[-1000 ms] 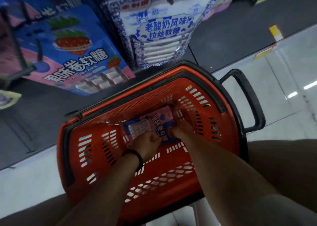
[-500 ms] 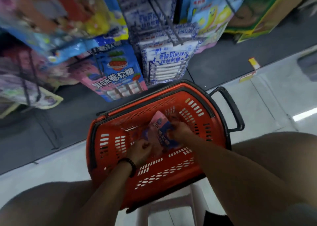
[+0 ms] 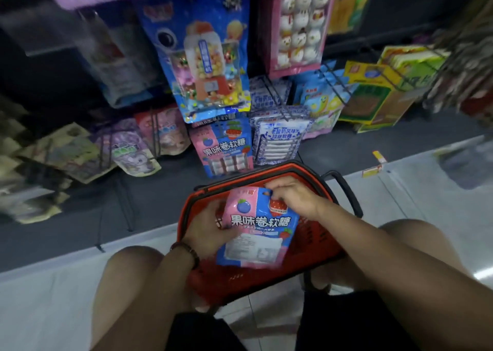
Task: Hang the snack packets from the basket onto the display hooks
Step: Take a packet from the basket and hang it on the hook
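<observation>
Pink-blue packet now raised out of basket.

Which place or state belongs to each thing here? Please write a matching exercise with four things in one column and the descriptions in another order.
Column one:
1. snack packet in the hands
2. basket
3. blue-and-white packet
4. right hand

Column two:
A. pinches the top edge of a packet
B. red, with slotted walls
C. hangs on the display
D. pink and blue, above the basket, left hand at its side

Pairs: 1-D, 2-B, 3-C, 4-A
</observation>
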Action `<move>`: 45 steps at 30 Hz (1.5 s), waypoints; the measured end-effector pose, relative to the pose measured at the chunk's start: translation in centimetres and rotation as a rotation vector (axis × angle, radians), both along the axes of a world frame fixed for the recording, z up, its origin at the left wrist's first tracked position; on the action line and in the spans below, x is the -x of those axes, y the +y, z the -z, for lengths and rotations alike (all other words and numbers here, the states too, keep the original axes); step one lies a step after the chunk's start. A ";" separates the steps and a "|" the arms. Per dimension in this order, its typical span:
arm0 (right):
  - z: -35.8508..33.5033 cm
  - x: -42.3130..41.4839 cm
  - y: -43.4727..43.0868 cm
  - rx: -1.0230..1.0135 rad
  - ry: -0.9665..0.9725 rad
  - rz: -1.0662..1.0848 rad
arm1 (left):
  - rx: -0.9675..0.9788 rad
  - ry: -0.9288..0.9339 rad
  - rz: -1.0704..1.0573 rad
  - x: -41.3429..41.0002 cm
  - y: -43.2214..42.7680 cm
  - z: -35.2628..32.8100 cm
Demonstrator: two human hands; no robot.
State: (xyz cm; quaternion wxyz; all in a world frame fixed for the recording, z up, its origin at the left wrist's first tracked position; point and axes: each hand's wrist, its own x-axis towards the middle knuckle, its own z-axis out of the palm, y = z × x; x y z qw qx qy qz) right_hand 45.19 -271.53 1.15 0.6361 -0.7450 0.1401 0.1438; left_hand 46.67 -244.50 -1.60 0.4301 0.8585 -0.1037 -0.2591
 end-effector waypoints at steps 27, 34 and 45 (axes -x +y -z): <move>-4.3 9.1 8.9 0.122 -0.321 0.281 | 0.289 -0.255 -0.010 8.5 -1.6 -4.7; -4.6 8.3 8.6 0.083 -0.348 0.170 | 0.291 -0.261 -0.204 5.8 -1.3 -6.2; -8.1 3.8 2.6 -0.065 -0.283 0.210 | 0.434 -0.077 -0.204 2.0 -0.1 -8.5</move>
